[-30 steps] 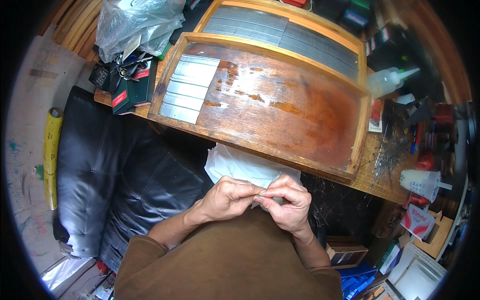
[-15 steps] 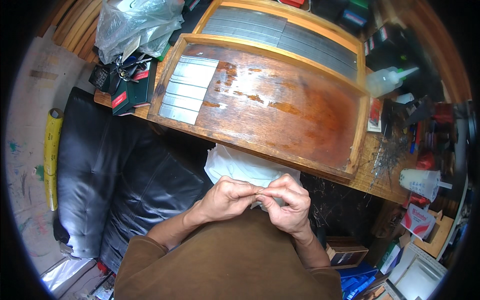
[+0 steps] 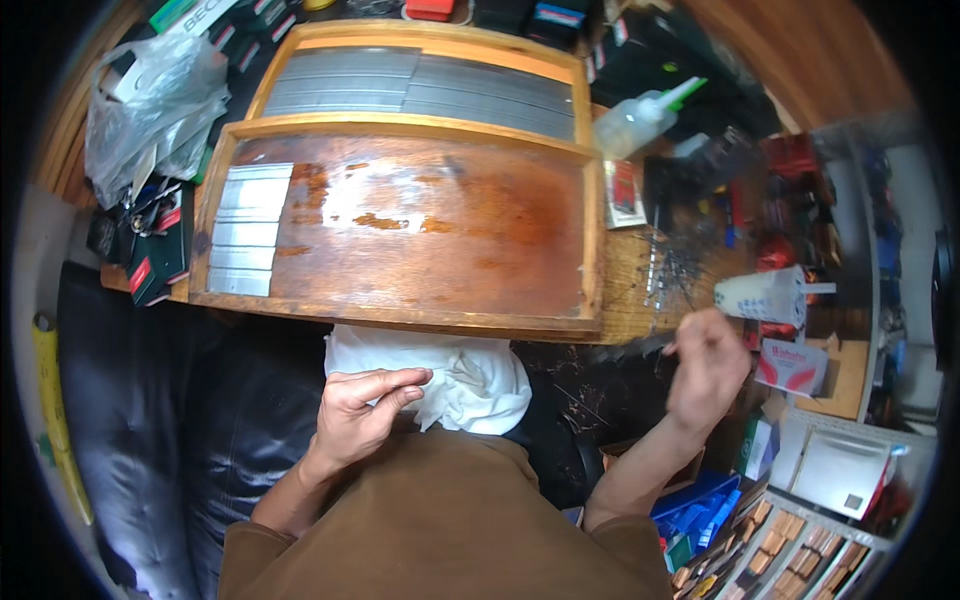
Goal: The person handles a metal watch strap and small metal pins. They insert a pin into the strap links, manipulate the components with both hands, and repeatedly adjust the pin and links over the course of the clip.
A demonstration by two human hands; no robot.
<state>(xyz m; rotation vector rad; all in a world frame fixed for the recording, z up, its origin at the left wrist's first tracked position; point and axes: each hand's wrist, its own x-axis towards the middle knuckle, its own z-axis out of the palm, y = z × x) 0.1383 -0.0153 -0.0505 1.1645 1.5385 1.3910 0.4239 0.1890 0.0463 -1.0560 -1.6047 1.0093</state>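
Observation:
My left hand (image 3: 362, 412) is held over my lap beside a crumpled white cloth (image 3: 475, 385). Its thumb and fingertips are pinched together, and whatever they hold is too small to make out. My right hand (image 3: 708, 368) is off to the right, smeared by motion, with its fingers curled. It is beside the table's edge, close to a heap of thin dark wire-like pieces (image 3: 670, 275) and a clear cup with a straw (image 3: 760, 296). In front of me lies a shallow wooden tray (image 3: 592, 240), with a block of silvery metal strips (image 3: 245, 232) at its left end.
Behind it, a second wooden tray (image 3: 580, 85) holds grey metal strips. A squeeze bottle with a nozzle (image 3: 635, 122) stands at its right. A plastic bag (image 3: 155, 105) and dark boxes (image 3: 160, 260) are at the left. A black padded seat (image 3: 130, 400) is beside me.
My hands, earlier fingertip to fingertip over my lap, have parted. The right has swung right toward the cup and wire heap; the left stays pinched. The view has turned to the right.

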